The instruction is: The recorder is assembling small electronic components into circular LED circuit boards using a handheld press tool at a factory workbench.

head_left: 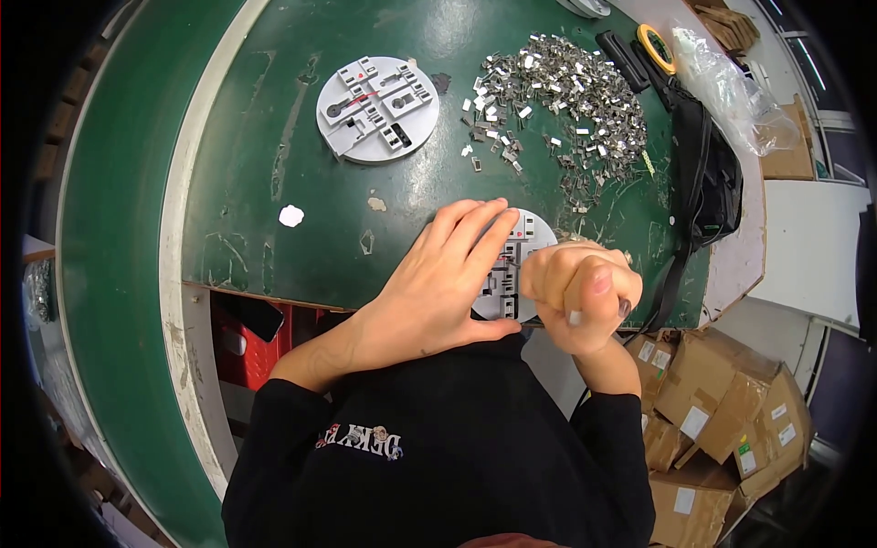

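A round light-grey disc with raised blocks and slots [540, 230] lies at the table's near edge, partly covered by both hands. My left hand [446, 265] rests over its left side, fingers stretched out and thumb spread along the near rim. Above the disc's right side, my right hand [585, 288] is closed in a fist. A small whitish bit and a dark rounded end show at that fist, too small to name. Farther back on the left sits a second similar grey disc [416, 137], fully in view, with a red mark on its blocks.
Many small shiny metal clips [594, 110] lie heaped at the back right of the green table [365, 251]. Beyond them are a black bag [708, 173], a yellow tape roll [656, 47] and clear plastic [722, 82]. Cardboard boxes [708, 384] stand below, at right.
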A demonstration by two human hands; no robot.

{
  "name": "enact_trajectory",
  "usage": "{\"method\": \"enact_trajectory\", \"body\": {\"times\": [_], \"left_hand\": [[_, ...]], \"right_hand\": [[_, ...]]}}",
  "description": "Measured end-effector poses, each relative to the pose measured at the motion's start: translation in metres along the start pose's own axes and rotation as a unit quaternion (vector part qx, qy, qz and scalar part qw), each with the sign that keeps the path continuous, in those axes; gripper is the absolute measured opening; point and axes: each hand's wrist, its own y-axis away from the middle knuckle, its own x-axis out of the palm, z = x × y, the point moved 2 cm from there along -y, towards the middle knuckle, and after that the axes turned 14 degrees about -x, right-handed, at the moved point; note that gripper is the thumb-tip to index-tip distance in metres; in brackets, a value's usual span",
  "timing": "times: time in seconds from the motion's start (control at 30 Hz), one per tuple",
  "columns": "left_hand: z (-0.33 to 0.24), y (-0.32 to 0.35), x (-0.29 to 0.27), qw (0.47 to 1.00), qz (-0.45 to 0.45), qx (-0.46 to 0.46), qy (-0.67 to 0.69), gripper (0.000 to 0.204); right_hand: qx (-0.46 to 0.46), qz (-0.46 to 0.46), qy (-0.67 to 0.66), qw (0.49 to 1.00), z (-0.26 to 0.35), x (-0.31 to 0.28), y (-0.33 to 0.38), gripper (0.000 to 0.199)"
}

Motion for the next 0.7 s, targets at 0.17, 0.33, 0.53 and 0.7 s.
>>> {"method": "enact_trajectory", "body": {"times": [0.17, 0.33, 0.53, 0.7], "left_hand": [[0.002, 0.000, 0.001, 1.000, 0.001, 0.002, 0.005, 0.096], [-0.001, 0.002, 0.000, 1.000, 0.006, -0.019, -0.015, 0.098], [-0.001, 0.002, 0.000, 1.000, 0.013, -0.005, -0.026, 0.101], [0.001, 0.002, 0.002, 0.999, 0.012, -0.006, -0.037, 0.102]], "right_hand": [[0.016, 0.015, 0.065, 0.998, -0.008, 0.001, 0.000, 0.046], [0.076, -0.023, -0.082, 0.993, -0.001, -0.017, -0.013, 0.036], [0.080, -0.059, -0.149, 0.984, 0.006, -0.037, -0.025, 0.029], [0.028, -0.107, -0.037, 0.993, 0.003, -0.005, -0.009, 0.030]]}}
